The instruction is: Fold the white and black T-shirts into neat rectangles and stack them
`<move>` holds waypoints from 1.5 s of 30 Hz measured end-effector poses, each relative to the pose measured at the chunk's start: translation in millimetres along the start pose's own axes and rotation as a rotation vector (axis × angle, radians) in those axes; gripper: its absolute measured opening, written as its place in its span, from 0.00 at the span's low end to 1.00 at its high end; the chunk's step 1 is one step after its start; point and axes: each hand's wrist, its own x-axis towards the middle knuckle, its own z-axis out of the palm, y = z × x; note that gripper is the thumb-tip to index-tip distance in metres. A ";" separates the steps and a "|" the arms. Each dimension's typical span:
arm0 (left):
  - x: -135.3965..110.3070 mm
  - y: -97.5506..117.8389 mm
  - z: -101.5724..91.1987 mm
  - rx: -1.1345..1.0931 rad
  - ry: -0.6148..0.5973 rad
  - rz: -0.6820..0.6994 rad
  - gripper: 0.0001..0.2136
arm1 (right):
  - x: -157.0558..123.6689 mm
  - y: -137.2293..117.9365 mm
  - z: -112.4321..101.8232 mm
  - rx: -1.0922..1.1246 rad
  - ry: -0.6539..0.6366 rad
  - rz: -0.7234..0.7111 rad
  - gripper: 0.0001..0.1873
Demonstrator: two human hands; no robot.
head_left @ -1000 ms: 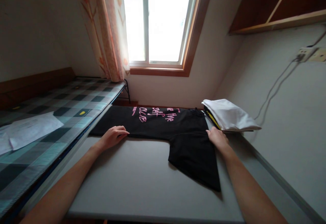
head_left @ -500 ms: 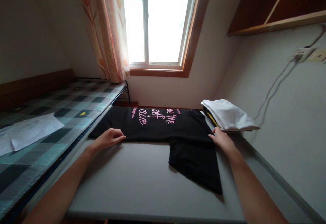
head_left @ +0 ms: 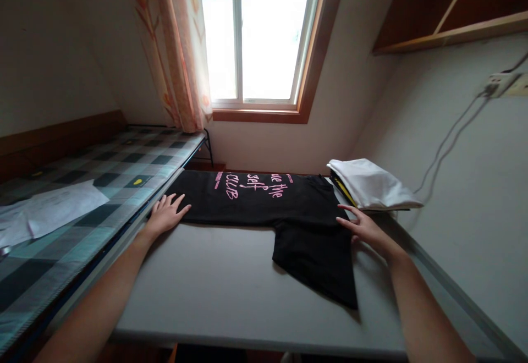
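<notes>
A black T-shirt with pink lettering lies spread across a grey table, one sleeve pointing toward me. My left hand rests flat on the shirt's left end, fingers spread. My right hand lies open at the shirt's right edge, fingers stretched out, touching the cloth. Neither hand holds anything.
A folded white garment sits on a small stack at the table's far right, close to my right hand. A bed with a checked cover and sheets of paper runs along the left. The wall, a window and a socket with cables are behind and right.
My left hand slid left along the shirt's hem and opened flat from a loose curl. My right hand shifted slightly right and spread its fingers.
</notes>
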 end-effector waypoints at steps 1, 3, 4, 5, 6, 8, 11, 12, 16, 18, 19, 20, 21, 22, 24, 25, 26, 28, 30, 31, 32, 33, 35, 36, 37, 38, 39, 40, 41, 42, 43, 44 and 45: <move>-0.2 0.7 0.6 0.003 -0.012 -0.007 0.33 | -4.0 -4.2 -0.9 0.015 -0.042 -0.007 0.43; -0.6 1.2 0.9 0.003 -0.025 -0.009 0.34 | -10.7 -11.6 -2.9 0.037 -0.157 -0.012 0.45; -0.8 1.2 0.7 0.003 -0.025 -0.006 0.34 | -13.3 -14.6 -3.9 0.043 -0.228 -0.007 0.45; -1.1 1.3 0.3 0.002 -0.019 0.000 0.34 | -15.6 -17.2 -4.7 0.045 -0.300 -0.001 0.44; -1.4 1.5 -0.2 0.003 -0.010 0.008 0.34 | -17.5 -19.4 -5.2 0.044 -0.367 0.004 0.43; -1.9 2.7 -1.7 0.002 0.007 0.035 0.32 | -20.4 -22.8 -5.1 0.038 -0.477 0.001 0.39; -2.5 5.5 -4.0 -0.011 0.013 0.075 0.28 | -22.9 -25.7 -3.4 0.020 -0.565 -0.051 0.33; -2.6 6.4 -4.6 -0.016 0.011 0.081 0.27 | -23.1 -25.7 -2.8 0.010 -0.581 -0.077 0.31; -2.4 8.2 -5.5 -0.031 0.001 0.080 0.27 | -19.5 -20.5 1.0 0.015 -0.642 -0.161 0.28; -2.0 8.4 -5.3 -0.034 -0.007 0.074 0.27 | -14.0 -19.2 6.9 0.097 -0.639 -0.169 0.33; -1.8 8.4 -5.3 -0.035 -0.009 0.069 0.27 | -10.4 -20.3 11.5 0.166 -0.605 -0.170 0.36; -1.5 8.5 -5.3 -0.035 -0.012 0.064 0.27 | -6.3 -22.9 17.3 0.250 -0.543 -0.180 0.40; -1.4 8.7 -5.5 -0.036 -0.014 0.060 0.27 | -2.0 -26.7 23.9 0.337 -0.465 -0.201 0.44; -1.2 9.0 -5.8 -0.036 -0.018 0.056 0.27 | 2.4 -31.2 30.9 0.407 -0.379 -0.233 0.46; -1.0 9.9 -6.7 -0.036 -0.027 0.049 0.27 | 10.4 -39.6 44.3 0.450 -0.251 -0.319 0.42; -1.1 10.3 -7.2 -0.036 -0.035 0.047 0.27 | 13.6 -42.1 49.6 0.434 -0.213 -0.347 0.40; -1.1 10.7 -7.7 -0.035 -0.043 0.045 0.27 | 16.3 -43.0 53.5 0.413 -0.192 -0.364 0.39; -1.5 11.0 -8.3 -0.036 -0.053 0.043 0.27 | 20.6 -39.5 56.6 0.400 -0.155 -0.367 0.40; -2.1 10.6 -8.3 -0.042 -0.047 0.046 0.27 | 24.7 -31.7 54.4 0.417 -0.072 -0.343 0.40; -2.4 10.2 -8.1 -0.047 -0.034 0.049 0.27 | 27.2 -27.5 52.0 0.411 -0.011 -0.322 0.39; -2.6 9.9 -7.8 -0.054 -0.014 0.053 0.26 | 30.1 -24.0 49.1 0.388 0.059 -0.297 0.37; -2.7 10.1 -7.5 -0.064 0.009 0.061 0.26 | 33.3 -21.5 45.9 0.346 0.129 -0.277 0.34; -2.3 13.1 -7.1 -0.095 0.063 0.097 0.23 | 40.5 -20.0 39.6 0.220 0.241 -0.275 0.28; -2.0 16.5 -7.0 -0.119 0.090 0.125 0.22 | 44.1 -20.8 36.7 0.145 0.283 -0.298 0.26; -1.7 21.6 -6.9 -0.154 0.113 0.165 0.20 | 47.6 -22.2 34.0 0.066 0.322 -0.330 0.23; -1.5 28.6 -7.0 -0.202 0.132 0.214 0.20 | 50.9 -23.7 31.7 -0.016 0.356 -0.366 0.21; -1.7 37.4 -7.2 -0.260 0.147 0.272 0.19 | 53.9 -24.9 29.9 -0.100 0.383 -0.396 0.19; -2.5 48.0 -7.6 -0.322 0.157 0.335 0.20 | 56.4 -25.4 28.9 -0.180 0.406 -0.410 0.18; -3.8 60.1 -8.3 -0.386 0.161 0.402 0.20 | 58.5 -24.9 28.6 -0.252 0.422 -0.405 0.18; -5.9 73.3 -9.3 -0.439 0.160 0.462 0.21 | 60.0 -23.4 29.1 -0.315 0.432 -0.385 0.17; -8.7 87.4 -10.8 -0.473 0.151 0.512 0.20 | 60.9 -20.8 30.3 -0.373 0.441 -0.356 0.17; -12.0 102.0 -12.7 -0.493 0.135 0.548 0.20 | 61.2 -17.3 32.0 -0.425 0.450 -0.329 0.18; -15.6 116.8 -15.3 -0.501 0.112 0.578 0.18 | 61.0 -13.1 33.9 -0.469 0.460 -0.312 0.19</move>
